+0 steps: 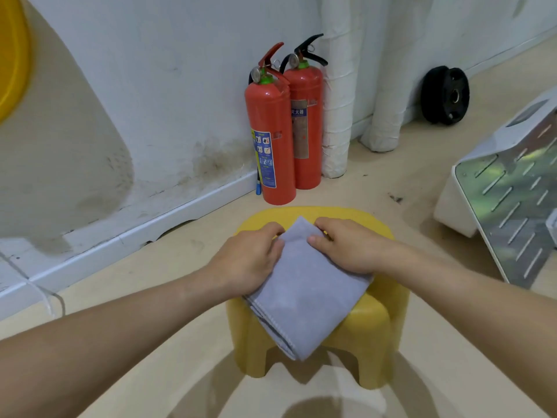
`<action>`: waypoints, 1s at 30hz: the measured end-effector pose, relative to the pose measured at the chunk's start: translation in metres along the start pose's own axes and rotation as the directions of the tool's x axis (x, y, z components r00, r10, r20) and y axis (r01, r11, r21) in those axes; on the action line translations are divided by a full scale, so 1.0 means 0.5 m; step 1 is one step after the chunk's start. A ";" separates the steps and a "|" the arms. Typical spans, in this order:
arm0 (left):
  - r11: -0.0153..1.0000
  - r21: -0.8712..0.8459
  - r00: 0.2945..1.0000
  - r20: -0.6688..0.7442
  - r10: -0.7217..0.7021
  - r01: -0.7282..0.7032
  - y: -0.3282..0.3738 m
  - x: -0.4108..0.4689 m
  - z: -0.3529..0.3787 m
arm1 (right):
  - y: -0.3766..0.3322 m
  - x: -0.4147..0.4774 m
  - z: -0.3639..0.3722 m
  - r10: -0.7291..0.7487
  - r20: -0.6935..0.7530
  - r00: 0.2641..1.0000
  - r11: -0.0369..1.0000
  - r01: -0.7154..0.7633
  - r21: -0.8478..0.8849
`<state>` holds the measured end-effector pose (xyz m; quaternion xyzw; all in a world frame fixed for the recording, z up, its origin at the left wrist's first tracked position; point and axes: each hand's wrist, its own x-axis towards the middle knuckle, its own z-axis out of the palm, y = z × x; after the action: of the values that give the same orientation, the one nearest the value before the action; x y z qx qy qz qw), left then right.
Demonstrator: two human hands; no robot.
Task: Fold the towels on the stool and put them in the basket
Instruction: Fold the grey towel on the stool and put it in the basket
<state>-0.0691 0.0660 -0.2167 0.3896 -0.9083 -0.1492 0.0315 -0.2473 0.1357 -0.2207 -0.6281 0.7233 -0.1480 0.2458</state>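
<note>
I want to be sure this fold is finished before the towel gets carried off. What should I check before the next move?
1. Fold done: the grey-lilac cloth towel shows stacked layered edges at its near corner. Ok.
2. Grip: the left hand and right hand each pinch the towel's far end. Ok.
3. Support: the towel lies on the yellow plastic stool, its near corner hanging over the front. Ok.
4. Basket located: none in view. Not ok.
5. Other towels left: only one shows. Cannot tell.
6. Clearance: two red fire extinguishers stand apart behind the stool. Ok.
</note>
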 end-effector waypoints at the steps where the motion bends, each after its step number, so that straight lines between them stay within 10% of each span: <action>1: 0.999 0.047 1.000 0.016 -0.023 0.022 -0.005 0.003 -0.003 | 0.001 0.002 0.013 -0.011 -0.045 0.999 1.000 0.009 -0.026; 6: 0.952 0.305 1.000 0.023 -0.012 0.004 -0.021 -0.007 0.007 | -0.015 -0.001 0.048 -0.026 -0.163 0.986 0.974 -0.012 -0.227; 10: 0.981 0.191 0.999 0.031 0.034 -0.039 -0.021 -0.010 0.021 | -0.009 -0.003 0.041 0.045 -0.139 0.989 0.952 -0.085 -0.293; 16: 0.981 -0.055 0.980 0.060 0.187 -0.184 -0.007 -0.013 0.012 | -0.015 -0.010 -0.021 0.160 0.164 0.973 0.985 -0.169 0.040; 20: 0.920 -0.383 0.996 0.011 0.090 -0.079 -0.008 0.020 -0.038 | -0.005 -0.024 -0.039 0.123 0.025 0.992 0.916 -0.124 0.382; 24: 0.817 -0.569 0.931 0.340 0.136 0.089 -0.029 0.045 -0.100 | 0.002 -0.024 -0.061 0.048 -0.134 0.990 0.836 0.034 0.548; 27: 0.891 -0.376 0.966 -0.133 0.220 -0.254 -0.018 0.070 -0.119 | 0.007 -0.019 -0.096 -0.130 -0.370 0.920 0.862 0.289 0.416; 30: 0.883 0.088 0.750 -0.493 0.440 -0.460 0.006 0.073 -0.123 | 0.007 -0.021 -0.125 -0.280 -0.590 0.758 0.925 0.377 0.046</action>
<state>-0.0857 0.0264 -0.1592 0.1839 -0.9321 -0.0491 0.3081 -0.2831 0.1409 -0.1684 -0.6494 0.6269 -0.4288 0.0372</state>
